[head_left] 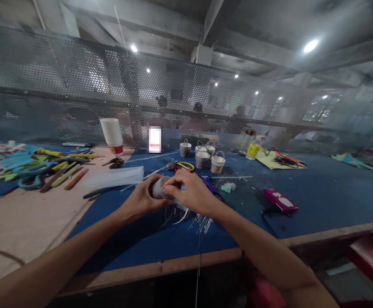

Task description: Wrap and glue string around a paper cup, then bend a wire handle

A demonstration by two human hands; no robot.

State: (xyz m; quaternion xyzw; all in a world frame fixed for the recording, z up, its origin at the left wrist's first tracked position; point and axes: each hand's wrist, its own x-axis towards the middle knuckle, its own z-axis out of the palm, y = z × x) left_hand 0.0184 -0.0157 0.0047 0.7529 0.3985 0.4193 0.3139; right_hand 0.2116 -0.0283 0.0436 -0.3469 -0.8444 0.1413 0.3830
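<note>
My left hand (pixel 140 198) is wrapped round a small grey basket (pixel 158 188), tilted on its side above the blue table top. The fingers of my right hand (pixel 191 190) are bent at the basket's other end; they hide what they grip there, if anything. Thin pale strips (pixel 182 219) hang or lie just below my hands. Behind them lie scissors (pixel 186 167) with yellow handles. Several small baskets (pixel 202 157) with arched handles stand upright farther back on the table.
Left are a stack of paper cups (pixel 112 134), a pale board (pixel 19 222) and several coloured tools (pixel 66 174). A magenta device (pixel 280 201) with a cord lies to the right. Bottles (pixel 253 146) stand behind, before a perforated metal screen (pixel 173 85). Thin wires (pixel 202 224) reach the front edge.
</note>
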